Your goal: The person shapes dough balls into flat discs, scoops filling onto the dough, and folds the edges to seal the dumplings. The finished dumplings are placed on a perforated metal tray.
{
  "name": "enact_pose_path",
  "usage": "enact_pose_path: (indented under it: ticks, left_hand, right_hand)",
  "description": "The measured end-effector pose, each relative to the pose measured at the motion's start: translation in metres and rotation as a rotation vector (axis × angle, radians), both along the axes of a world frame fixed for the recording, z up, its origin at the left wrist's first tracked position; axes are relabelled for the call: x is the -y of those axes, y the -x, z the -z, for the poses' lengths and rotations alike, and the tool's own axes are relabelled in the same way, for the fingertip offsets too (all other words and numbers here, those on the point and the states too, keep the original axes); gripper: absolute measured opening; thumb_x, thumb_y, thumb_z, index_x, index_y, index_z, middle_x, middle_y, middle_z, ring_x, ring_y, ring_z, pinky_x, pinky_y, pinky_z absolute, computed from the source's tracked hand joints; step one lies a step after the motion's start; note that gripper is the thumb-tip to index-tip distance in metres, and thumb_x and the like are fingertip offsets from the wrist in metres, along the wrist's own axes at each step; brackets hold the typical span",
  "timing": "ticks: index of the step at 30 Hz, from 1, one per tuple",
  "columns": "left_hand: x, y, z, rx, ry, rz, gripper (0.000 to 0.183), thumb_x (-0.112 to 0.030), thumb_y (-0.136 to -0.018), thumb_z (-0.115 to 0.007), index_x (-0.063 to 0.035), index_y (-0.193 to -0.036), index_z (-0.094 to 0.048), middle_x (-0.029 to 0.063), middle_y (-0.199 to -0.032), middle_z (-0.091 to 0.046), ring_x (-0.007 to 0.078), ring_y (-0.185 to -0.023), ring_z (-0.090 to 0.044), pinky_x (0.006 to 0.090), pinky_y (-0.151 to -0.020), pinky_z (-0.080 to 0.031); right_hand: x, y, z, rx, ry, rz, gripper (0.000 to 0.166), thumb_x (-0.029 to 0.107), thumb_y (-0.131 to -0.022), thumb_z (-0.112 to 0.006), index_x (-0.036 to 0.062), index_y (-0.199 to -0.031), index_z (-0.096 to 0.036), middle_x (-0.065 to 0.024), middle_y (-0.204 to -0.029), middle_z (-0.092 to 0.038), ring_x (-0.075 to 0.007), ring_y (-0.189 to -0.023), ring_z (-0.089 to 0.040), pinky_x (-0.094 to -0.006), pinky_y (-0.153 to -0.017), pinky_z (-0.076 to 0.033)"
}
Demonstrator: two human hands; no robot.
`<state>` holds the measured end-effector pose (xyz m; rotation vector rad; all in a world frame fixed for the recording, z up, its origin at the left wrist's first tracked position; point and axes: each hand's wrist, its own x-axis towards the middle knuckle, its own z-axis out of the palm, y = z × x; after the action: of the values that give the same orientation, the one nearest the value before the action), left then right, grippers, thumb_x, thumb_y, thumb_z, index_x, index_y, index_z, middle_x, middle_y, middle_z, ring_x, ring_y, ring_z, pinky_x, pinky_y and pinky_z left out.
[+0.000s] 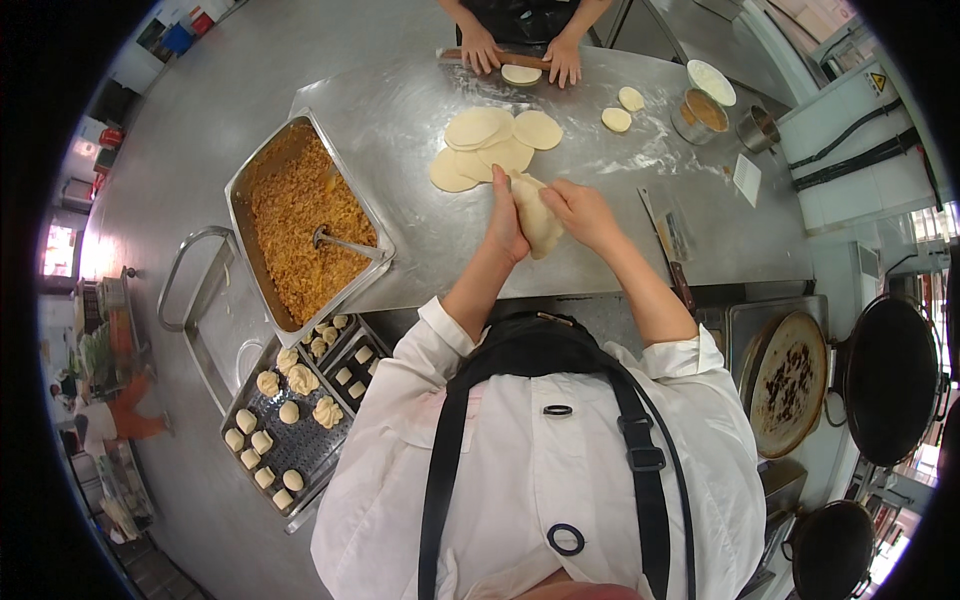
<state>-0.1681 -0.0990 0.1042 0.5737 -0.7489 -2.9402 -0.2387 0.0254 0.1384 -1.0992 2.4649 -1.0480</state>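
A folded, half-moon dough dumpling [537, 214] is held up over the steel table. My left hand [508, 221] supports it from its left side, the thumb pointing up. At its upper right edge, my right hand [581, 212] pinches the rim between thumb and fingers. What is inside the dough is hidden. Several flat round dough wrappers [480, 146] overlap on the table just beyond my hands. To the left stands a deep steel pan of orange-brown chopped filling [300, 217], with a metal ladle [349, 244] lying in it.
Across the steel table [420, 247], a co-worker's hands press a rolling pin [525, 60] near a dough disc [521, 74]. A long knife [679, 281] lies at my right. Lower left, a perforated tray [296, 442] holds buns. Bowls [701, 116] stand at the back right.
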Motion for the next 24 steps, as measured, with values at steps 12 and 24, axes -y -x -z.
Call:
enact_pose_path:
  ticks: [12, 24]
  left_hand:
    - [0.003, -0.002, 0.008, -0.010, -0.078, -0.060, 0.083, -0.077, -0.083, -0.023, -0.0051, -0.112, -0.051, 0.0109, -0.102, -0.059, 0.0267, -0.096, -0.057, 0.0435, -0.083, -0.048]
    - [-0.001, -0.003, -0.005, 0.040, -0.312, -0.206, 0.081, -0.074, -0.085, -0.022, -0.0021, -0.106, -0.053, 0.0151, -0.097, -0.059, 0.0312, -0.093, -0.057, 0.0453, -0.085, -0.046]
  right_hand:
    - [0.001, -0.006, 0.002, 0.145, 0.043, -0.026, 0.034, 0.036, -0.093, -0.049, 0.0033, -0.090, -0.058, -0.0155, -0.079, -0.065, -0.0288, -0.069, -0.063, -0.0389, -0.060, -0.046]
    - [-0.001, -0.020, 0.018, -0.066, 0.186, 0.008, 0.034, 0.037, -0.092, -0.050, 0.0047, -0.096, -0.061, -0.0155, -0.081, -0.065, -0.0330, -0.072, -0.062, -0.0395, -0.062, -0.047]
